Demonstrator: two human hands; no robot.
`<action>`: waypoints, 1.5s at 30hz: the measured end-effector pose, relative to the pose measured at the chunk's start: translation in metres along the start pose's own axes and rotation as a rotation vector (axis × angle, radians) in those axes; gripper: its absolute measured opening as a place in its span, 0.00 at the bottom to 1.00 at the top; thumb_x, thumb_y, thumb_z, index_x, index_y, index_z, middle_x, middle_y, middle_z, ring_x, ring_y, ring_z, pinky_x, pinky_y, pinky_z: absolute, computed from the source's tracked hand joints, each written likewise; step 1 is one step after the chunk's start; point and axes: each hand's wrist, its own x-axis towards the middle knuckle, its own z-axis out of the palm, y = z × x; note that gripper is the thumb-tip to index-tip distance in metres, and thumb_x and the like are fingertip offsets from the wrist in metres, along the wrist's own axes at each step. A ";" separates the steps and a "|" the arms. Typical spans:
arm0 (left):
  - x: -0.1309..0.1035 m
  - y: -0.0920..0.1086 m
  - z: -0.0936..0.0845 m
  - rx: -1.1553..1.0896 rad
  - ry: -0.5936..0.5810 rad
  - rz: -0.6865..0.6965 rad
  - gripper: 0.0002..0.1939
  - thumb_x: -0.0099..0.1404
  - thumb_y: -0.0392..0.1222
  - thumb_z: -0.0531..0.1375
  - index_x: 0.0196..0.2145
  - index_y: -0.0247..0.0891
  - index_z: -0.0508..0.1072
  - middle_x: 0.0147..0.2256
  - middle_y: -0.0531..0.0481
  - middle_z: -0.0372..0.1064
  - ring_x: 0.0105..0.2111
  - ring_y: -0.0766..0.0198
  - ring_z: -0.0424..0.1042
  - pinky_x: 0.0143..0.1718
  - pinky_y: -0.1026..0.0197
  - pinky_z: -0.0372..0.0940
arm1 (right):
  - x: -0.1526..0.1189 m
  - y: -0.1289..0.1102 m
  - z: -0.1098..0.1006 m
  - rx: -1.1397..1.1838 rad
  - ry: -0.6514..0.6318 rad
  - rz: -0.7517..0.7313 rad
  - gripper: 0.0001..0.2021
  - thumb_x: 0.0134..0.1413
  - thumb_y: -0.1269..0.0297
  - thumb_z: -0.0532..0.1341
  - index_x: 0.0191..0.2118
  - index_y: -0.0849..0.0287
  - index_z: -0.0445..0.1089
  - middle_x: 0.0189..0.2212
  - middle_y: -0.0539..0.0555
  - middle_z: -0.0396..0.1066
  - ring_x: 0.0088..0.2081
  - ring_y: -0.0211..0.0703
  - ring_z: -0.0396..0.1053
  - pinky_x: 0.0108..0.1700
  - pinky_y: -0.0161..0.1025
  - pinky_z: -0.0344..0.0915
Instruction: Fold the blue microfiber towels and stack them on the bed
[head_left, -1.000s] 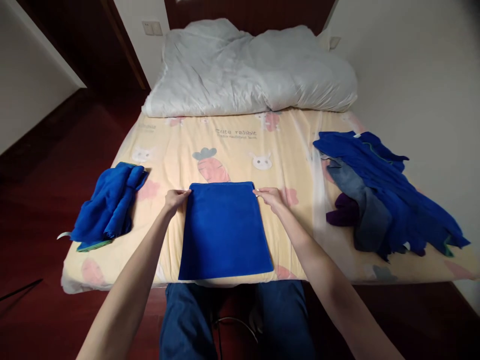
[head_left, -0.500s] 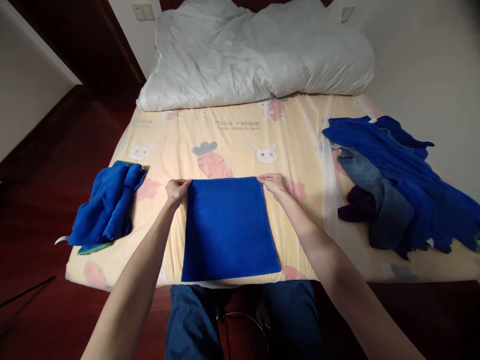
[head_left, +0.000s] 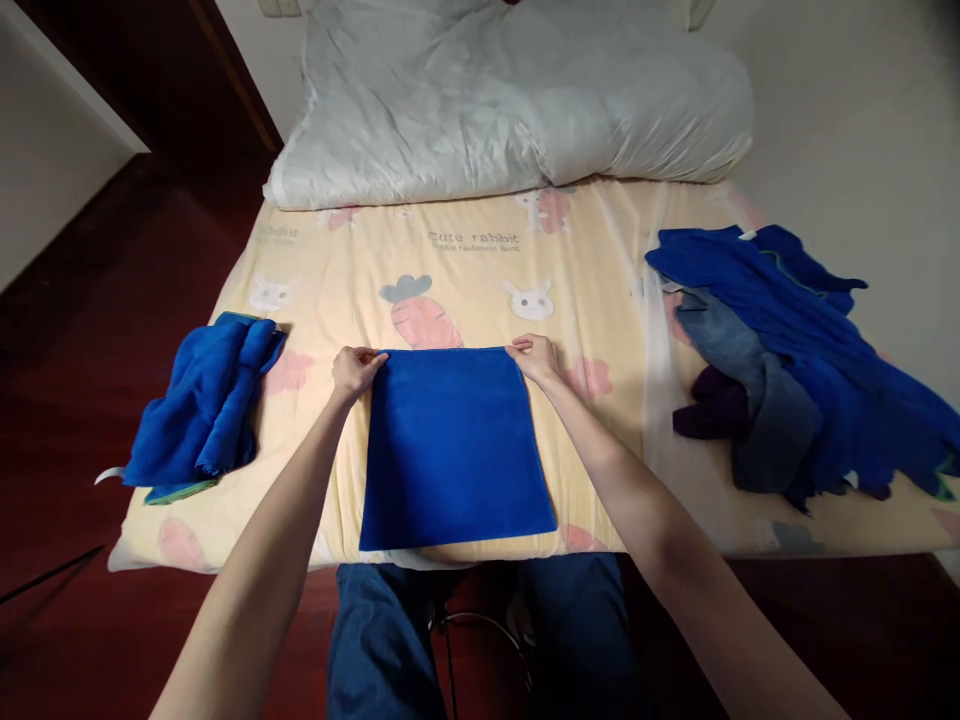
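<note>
Left hand (head_left: 356, 373) and right hand (head_left: 536, 360) pinch the far corners of a flat blue cloth (head_left: 456, 450), between a loosely folded bundle (head_left: 202, 400) and an unsorted cloth heap (head_left: 802, 350).

Cloth (head_left: 459, 450) near centre, toward six o'clock: solid blue. Bundle (head_left: 202, 400) at nine: blue, edging (head_left: 180, 493) green, tag (head_left: 110, 475) white. Pile (head_left: 847, 370) at three: mainly blue, with one grey-blue piece (head_left: 761, 375) and one dark purple piece (head_left: 712, 405). Sheet (head_left: 322, 270): pale yellow, printed with pink carrots, the large carrot (head_left: 424, 318) at eleven showing a grey-green top; white rabbit heads, one rabbit head (head_left: 531, 301) at one; dark grey lettering (head_left: 474, 240) toward twelve reading "Cute rabbit". Quilt (head_left: 487, 110) at twelve: pale grey. Trousers (head_left: 382, 640) at seven: dark blue. Floor (head_left: 67, 400): deep red.
</note>
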 end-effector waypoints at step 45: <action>-0.118 0.051 0.032 0.209 -0.135 0.558 0.34 0.72 0.46 0.48 0.70 0.25 0.56 0.73 0.36 0.41 0.74 0.47 0.32 0.73 0.39 0.31 | -0.109 -0.037 0.054 -0.519 -0.210 -0.575 0.32 0.73 0.55 0.44 0.73 0.71 0.47 0.75 0.64 0.39 0.76 0.54 0.32 0.74 0.60 0.31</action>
